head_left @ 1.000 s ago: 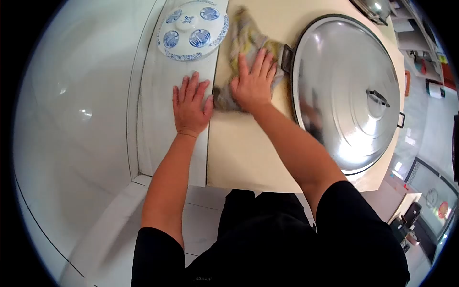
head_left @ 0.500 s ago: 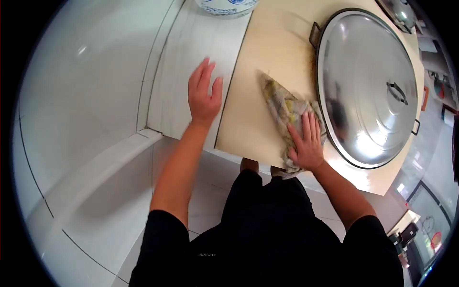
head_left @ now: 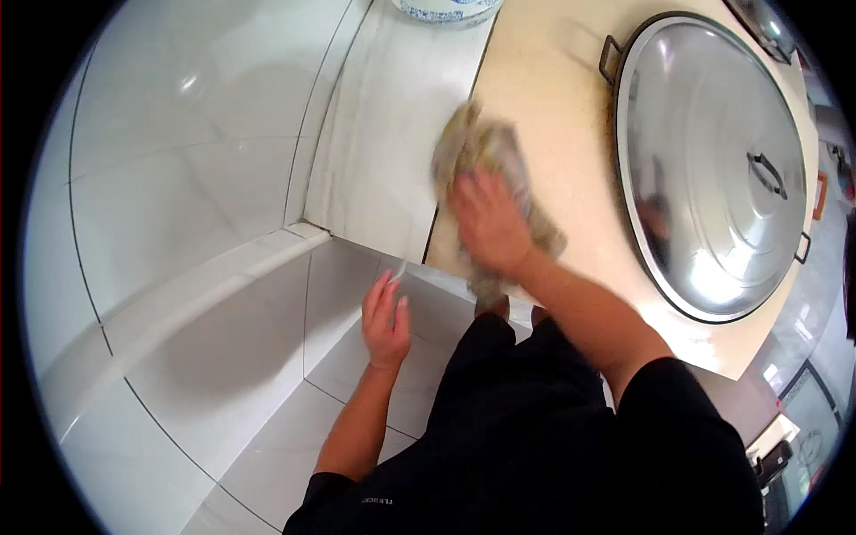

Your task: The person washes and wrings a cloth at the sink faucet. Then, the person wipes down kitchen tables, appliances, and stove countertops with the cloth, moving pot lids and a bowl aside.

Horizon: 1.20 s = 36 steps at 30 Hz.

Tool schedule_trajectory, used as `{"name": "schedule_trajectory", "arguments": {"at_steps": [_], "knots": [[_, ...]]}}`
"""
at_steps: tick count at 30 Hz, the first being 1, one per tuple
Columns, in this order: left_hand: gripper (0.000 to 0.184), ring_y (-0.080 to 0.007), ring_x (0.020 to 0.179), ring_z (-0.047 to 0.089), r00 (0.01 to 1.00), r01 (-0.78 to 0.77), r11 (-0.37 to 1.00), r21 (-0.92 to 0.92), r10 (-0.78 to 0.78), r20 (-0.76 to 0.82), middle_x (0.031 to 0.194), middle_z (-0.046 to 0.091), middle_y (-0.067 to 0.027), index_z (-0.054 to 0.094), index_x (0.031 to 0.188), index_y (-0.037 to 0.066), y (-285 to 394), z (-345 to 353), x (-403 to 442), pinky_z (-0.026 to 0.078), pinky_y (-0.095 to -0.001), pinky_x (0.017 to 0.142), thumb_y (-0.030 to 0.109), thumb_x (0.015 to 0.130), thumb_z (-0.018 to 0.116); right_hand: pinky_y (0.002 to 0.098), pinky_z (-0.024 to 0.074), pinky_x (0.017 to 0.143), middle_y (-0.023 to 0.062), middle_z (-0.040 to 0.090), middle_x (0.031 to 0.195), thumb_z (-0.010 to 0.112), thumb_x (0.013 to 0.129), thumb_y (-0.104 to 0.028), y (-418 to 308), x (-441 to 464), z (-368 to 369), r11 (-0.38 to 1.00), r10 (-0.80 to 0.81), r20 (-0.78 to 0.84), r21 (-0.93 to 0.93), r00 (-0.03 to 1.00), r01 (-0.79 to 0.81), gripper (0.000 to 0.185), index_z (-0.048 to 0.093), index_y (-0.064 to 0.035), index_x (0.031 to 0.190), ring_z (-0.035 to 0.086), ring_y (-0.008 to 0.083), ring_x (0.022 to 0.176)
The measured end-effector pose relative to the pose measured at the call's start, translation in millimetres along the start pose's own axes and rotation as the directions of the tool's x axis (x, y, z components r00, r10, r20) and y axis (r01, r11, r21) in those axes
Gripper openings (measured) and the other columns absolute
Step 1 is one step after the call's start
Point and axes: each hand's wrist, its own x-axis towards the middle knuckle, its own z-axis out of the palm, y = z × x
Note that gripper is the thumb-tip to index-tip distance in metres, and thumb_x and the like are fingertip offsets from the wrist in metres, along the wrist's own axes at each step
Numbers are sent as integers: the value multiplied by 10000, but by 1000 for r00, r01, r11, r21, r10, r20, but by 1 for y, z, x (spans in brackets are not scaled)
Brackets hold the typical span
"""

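Note:
A patterned, greyish-yellow cloth (head_left: 514, 160) lies bunched on the cream board (head_left: 535, 62), its outline smeared by motion. My right hand (head_left: 489, 218) presses on it from above and holds it against the board near its left edge. Some of the cloth hangs over the front edge. My left hand (head_left: 385, 325) is in the air just off the front edge of the white tiled ledge (head_left: 374, 143), fingers stretched and thumb apart. A thin whitish streak shows by its fingertips, and I cannot tell what it is.
A large round metal lid (head_left: 713, 169) with a black handle covers much of the board's right side. A second metal lid (head_left: 765, 27) is at the far right. A blue-and-white container (head_left: 446, 11) stands at the back of the ledge. White wall tiles (head_left: 205, 169) rise at left.
My right hand has swept the cloth leftward, away from the large lid to the board's left edge. My left hand has drawn back from above the ledge towards my body.

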Motion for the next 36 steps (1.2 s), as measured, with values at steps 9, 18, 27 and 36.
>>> {"name": "schedule_trajectory", "arguments": {"at_steps": [9,18,27,36], "knots": [[294,-368,1246,630,988,-116,988,101,105,114,1435,651,-180,720,1243,-20,9,-23,8,491,-446,1084,37,955,706,518,378,1252,212,557,1546,634,955,-100,100,-25,-11,844,-330,-85,419,940,334,473,615,-18,1420,489,390,1486],[302,-338,1229,650,987,66,996,55,-73,142,1404,676,-162,740,1247,5,-10,-7,-70,523,-421,1058,21,947,712,639,365,1197,155,457,1651,613,1043,-249,208,163,-40,888,125,-593,-291,796,-356,529,529,-212,1563,429,506,1469],[249,-341,1198,668,988,10,1000,29,-15,151,1377,697,-154,755,1200,14,-7,7,-49,529,-423,1043,24,957,699,564,314,1282,231,574,1459,633,881,-106,16,10,-3,994,-67,-222,74,973,85,481,663,70,1328,444,459,1485],[255,-336,1218,665,993,69,995,77,-76,90,1352,711,-151,753,1219,16,-6,-24,-49,525,-415,1056,60,973,703,621,259,1262,163,490,1619,578,1014,-270,126,65,-45,947,210,-316,-170,925,-273,513,573,-109,1501,373,422,1538]]}}
